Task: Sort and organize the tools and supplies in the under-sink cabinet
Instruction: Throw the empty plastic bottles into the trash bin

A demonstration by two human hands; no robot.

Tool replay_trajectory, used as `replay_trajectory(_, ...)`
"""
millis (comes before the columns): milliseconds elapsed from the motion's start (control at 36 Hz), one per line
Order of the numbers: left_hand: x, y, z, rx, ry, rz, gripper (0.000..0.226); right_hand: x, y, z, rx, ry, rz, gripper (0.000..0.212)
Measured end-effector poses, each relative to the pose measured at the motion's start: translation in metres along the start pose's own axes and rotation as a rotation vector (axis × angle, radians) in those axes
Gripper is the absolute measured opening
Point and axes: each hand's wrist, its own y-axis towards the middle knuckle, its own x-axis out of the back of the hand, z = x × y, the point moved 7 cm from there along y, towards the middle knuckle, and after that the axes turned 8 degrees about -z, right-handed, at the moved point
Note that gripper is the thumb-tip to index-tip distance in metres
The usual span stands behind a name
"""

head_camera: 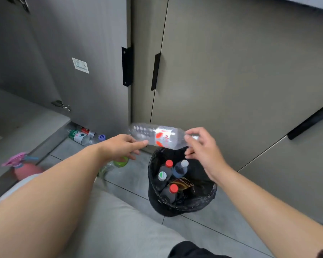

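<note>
I'm binning empties: my right hand (pixel 203 146) grips the clear bottle (pixel 157 135) by its neck, level above the black-lined bin (pixel 211 192); my left hand (pixel 123 146) touches it with straight fingers. Next, I reckon: tip it down, let go

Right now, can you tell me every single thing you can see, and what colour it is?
bin: 1, black bag, on floor
bottle: 1, clear, red-white label, held level over bin
bottles in bin: 4, caps red, red, white, green-white
packet: 1, brown, in bin
floor bottles: 3, clear, by open door
green-capped bottle: 1, floor, left of bin
spray bottle: 1, pink, far left
handles: 3, black, on grey doors
sticker: 1, white, on open door
left hand: 1, touches bottle's base end
right hand: 1, pinches bottle's neck
</note>
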Motion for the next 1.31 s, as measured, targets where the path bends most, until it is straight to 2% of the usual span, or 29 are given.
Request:
replay_trajectory(28,0.001,0.003,0.005,0.004,0.057,-0.021,0.054,0.016,0.004,0.006,0.06,-0.028,-0.083,0.002)
replay_trajectory(111,0.003,0.012,0.017,0.008,0.17,-0.075,0.036,0.052,0.013,0.023,0.2,-0.131,-0.263,0.009)
replay_trajectory(194,0.003,0.015,0.02,0.02,0.172,-0.091,0.029,0.067,0.019,0.027,0.265,-0.353,-0.293,0.012)
replay_trajectory(250,0.002,0.015,0.018,0.02,0.166,-0.092,0.027,0.061,0.022,0.017,0.265,-0.538,-0.212,0.012)
replay_trajectory(361,0.0,0.013,0.015,0.018,0.2,-0.088,0.024,0.033,0.02,-0.033,0.189,-0.919,0.06,0.012)
replay_trajectory(500,0.001,0.01,0.017,0.02,0.227,-0.07,0.024,0.017,0.009,-0.106,0.011,-1.113,0.181,0.016)
replay_trajectory(667,0.003,0.011,0.024,0.038,0.226,-0.054,0.026,0.008,0.0,-0.156,-0.086,-1.155,0.25,0.026)
replay_trajectory(889,0.006,0.012,0.019,0.024,0.223,-0.084,0.025,0.003,-0.008,-0.179,-0.13,-1.204,0.438,0.029)
replay_trajectory(1000,0.013,0.009,0.01,-0.016,0.325,-0.092,0.024,-0.002,-0.002,-0.164,-0.098,-1.317,0.426,0.034)
replay_trajectory(1056,0.022,0.008,0.008,-0.024,0.369,-0.087,0.026,-0.014,0.004,-0.137,0.018,-1.348,0.375,0.03)
replay_trajectory(1167,0.066,0.003,0.023,0.052,0.382,-0.033,0.033,-0.068,0.008,-0.063,0.314,-1.07,0.395,0.011)
replay_trajectory(1250,0.113,-0.004,0.054,0.136,0.341,-0.048,0.029,-0.123,-0.002,-0.009,0.436,-0.791,0.533,0.015)
replay_trajectory(1306,0.142,-0.01,0.085,0.177,0.272,-0.11,0.024,-0.165,-0.008,0.017,0.442,-0.639,0.633,0.019)
